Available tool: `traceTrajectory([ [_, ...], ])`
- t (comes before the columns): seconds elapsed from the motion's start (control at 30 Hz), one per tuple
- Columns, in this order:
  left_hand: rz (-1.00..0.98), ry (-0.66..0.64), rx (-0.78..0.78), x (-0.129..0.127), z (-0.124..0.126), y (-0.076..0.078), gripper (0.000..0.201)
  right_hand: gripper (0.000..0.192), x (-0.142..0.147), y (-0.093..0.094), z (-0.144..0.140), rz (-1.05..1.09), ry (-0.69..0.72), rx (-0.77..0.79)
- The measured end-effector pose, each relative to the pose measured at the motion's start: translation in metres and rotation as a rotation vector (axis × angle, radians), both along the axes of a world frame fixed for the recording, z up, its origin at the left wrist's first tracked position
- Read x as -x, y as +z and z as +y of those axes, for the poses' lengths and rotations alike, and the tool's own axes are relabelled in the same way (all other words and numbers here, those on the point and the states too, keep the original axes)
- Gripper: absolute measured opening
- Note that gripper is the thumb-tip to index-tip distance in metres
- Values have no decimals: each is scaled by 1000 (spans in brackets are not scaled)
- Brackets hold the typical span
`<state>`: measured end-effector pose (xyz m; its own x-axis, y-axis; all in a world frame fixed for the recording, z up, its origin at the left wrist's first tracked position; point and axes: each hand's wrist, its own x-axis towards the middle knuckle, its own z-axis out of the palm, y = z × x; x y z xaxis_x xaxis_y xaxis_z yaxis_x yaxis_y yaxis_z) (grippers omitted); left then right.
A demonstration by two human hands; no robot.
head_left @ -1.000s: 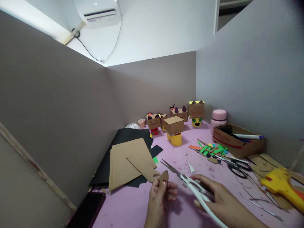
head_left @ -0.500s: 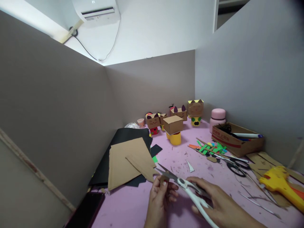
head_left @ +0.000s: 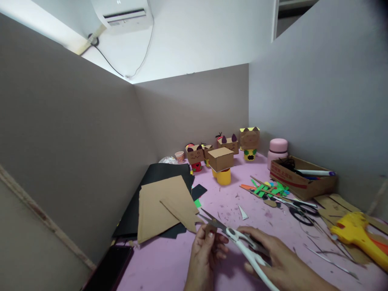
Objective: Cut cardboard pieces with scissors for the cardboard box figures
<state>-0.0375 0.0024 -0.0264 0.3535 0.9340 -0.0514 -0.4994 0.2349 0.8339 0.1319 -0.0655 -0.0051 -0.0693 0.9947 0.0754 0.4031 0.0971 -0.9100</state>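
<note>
Between the thumb and fingers of my left hand point(head_left: 203, 252) is a small piece of brown cardboard point(head_left: 211, 228). My right hand point(head_left: 269, 252) grips the white handles of a pair of scissors point(head_left: 247, 250). The scissors' blades are slightly parted and lie at the upper edge of the small piece. Just beyond my left hand lie a large sheet of brown cardboard point(head_left: 160, 194) and a narrower cut strip point(head_left: 182, 216) on top of it.
Black sheets point(head_left: 160, 171) lie at the left beside a phone point(head_left: 110, 264). A small cardboard box point(head_left: 222, 160) on yellow tubes stands mid-table, cardboard animal figures point(head_left: 195, 154) behind. At the right are paper scraps point(head_left: 266, 188), black-handled scissors point(head_left: 301, 216), an open box point(head_left: 303, 184) and a yellow glue gun point(head_left: 354, 232).
Almost nothing differs. The scissors and both hands stay in place, with only a tiny shift of the small cardboard piece and the left fingers.
</note>
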Motion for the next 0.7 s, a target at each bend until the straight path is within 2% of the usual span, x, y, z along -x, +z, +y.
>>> traceTrajectory([
  [0.17, 1, 0, 8, -1, 0, 1, 35, 51, 0, -1, -1, -1, -3, -7],
  [0.37, -16, 4, 5, -1, 4, -7, 34, 50, 0, 1, -3, 43, 21, -12],
  [0.7, 2, -2, 9, -1, 3, -8, 34, 36, 1, 11, -4, 44, 46, -61],
])
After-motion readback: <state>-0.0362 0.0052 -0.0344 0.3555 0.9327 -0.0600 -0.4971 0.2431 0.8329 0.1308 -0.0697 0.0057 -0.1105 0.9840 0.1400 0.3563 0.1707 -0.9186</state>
